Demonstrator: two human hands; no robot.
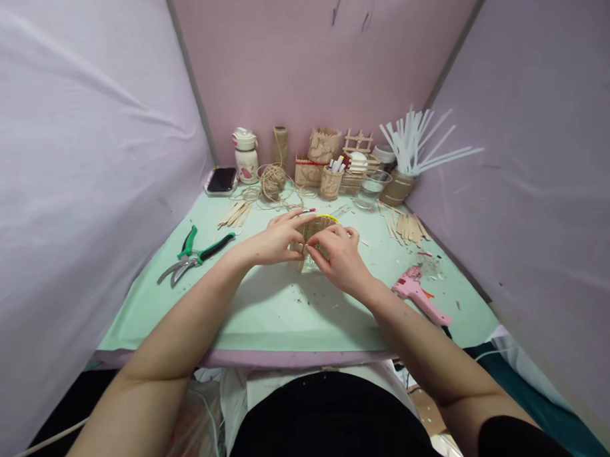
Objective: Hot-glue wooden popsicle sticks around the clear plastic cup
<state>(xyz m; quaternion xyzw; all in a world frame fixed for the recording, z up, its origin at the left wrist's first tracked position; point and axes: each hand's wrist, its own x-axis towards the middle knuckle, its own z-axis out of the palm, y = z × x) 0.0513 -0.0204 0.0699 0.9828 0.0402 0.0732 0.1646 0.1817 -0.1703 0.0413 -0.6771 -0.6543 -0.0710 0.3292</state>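
Note:
A small see-through cup-like holder (309, 263) with brownish sides and a yellow rim stands upright on the table, close to its middle. My left hand (281, 239) is closed around its left side, with the index finger reaching over the top toward the rim. On the near right side, my right hand (338, 250) has thumb and fingertips pinched together against the holder. Whatever lies between those fingertips is too small to make out. Both hands hide much of the holder. A red-tipped thin tool (309, 210) lies just behind my left hand.
Green-handled pruning shears (193, 256) lie left, a pink glue gun (420, 294) right. Wooden sticks (410, 228) lie on both sides. Along the back stand a bottle (246, 157), a twine ball (272, 183), stick-made holders (309, 172), a water cup (371, 189) and white glue sticks (412, 145).

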